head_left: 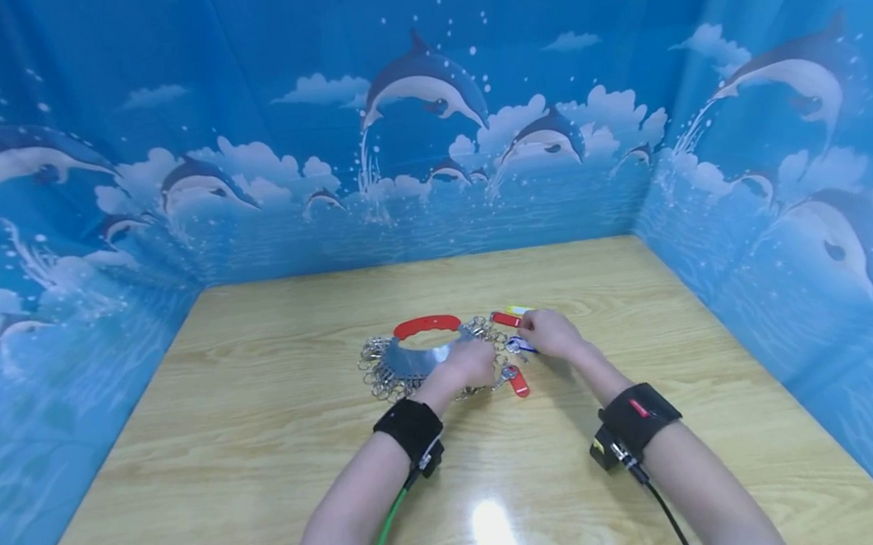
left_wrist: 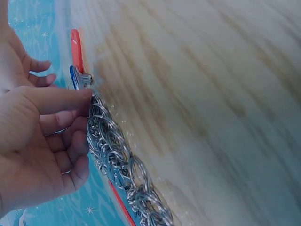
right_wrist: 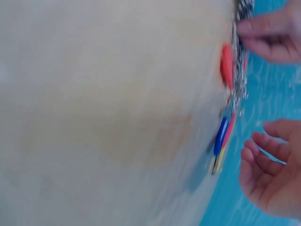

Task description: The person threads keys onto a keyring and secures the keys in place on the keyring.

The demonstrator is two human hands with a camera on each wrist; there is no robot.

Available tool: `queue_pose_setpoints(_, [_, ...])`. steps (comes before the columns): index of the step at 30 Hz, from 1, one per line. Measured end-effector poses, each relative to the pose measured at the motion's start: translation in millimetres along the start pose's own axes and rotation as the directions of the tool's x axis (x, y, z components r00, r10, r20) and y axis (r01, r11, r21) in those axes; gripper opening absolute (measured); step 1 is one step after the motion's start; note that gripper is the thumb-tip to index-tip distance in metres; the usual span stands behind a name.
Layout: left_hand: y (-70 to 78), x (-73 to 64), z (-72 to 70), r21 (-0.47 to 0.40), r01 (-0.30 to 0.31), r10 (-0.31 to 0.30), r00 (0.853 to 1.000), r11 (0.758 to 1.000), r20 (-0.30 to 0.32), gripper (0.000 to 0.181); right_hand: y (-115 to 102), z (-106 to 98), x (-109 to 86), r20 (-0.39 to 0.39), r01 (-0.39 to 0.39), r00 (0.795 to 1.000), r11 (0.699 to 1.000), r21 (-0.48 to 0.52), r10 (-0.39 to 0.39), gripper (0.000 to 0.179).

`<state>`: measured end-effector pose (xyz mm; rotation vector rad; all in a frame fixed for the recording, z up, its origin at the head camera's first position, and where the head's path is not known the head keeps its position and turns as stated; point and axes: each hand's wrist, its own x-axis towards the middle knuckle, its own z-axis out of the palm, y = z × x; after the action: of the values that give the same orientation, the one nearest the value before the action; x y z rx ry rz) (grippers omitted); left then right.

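A metal key-holder plate (head_left: pixel 412 363) with a red handle (head_left: pixel 428 326) lies on the table, its edge lined with many metal rings (left_wrist: pixel 113 146). My left hand (head_left: pixel 472 363) is at the plate's right side, where thumb and fingers pinch one of the rings; the exact grip is partly hidden. Close by lies a red key tag (head_left: pixel 519 382) with a key. Over the other tags hovers my right hand (right_wrist: pixel 273 174), fingers loosely curved and holding nothing visible. Beside it are a second red tag (head_left: pixel 506 319), a blue tag (head_left: pixel 523 344) and a yellow tag (head_left: pixel 518 310).
The wooden table (head_left: pixel 268 454) runs back to a blue curtain (head_left: pixel 293 222) printed with dolphins, which also encloses both sides. A green cable (head_left: pixel 385 526) trails from the left wrist band and a black cable (head_left: pixel 667 503) from the right.
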<state>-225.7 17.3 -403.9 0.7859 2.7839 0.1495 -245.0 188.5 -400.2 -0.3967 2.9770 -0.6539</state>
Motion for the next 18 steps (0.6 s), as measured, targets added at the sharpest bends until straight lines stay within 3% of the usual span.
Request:
queue_pose_setpoints(6, [3.9,-1.3,3.2,0.031,0.007,-0.007,1.000,0.999,-0.016,0.010,19.7,-4.6,18.4,-0.086,-0.104,0.991,0.995,0.004,0.104,0.019])
queue_pose_setpoints(13, [13.3,-3.6,8.0,0.235,0.006,-0.001,1.000,0.972,-0.022,0.003,30.0,3.6,33.8,-0.037,-0.133,0.991,0.981,-0.142,0.129,0.019])
queue_pose_setpoints(18, [15.3,-3.0,8.9,0.251,0.038,-0.029,0.999,0.967,-0.039,0.004,32.8,11.1,41.0,-0.024,-0.117,0.993,0.961,-0.249,0.114,0.020])
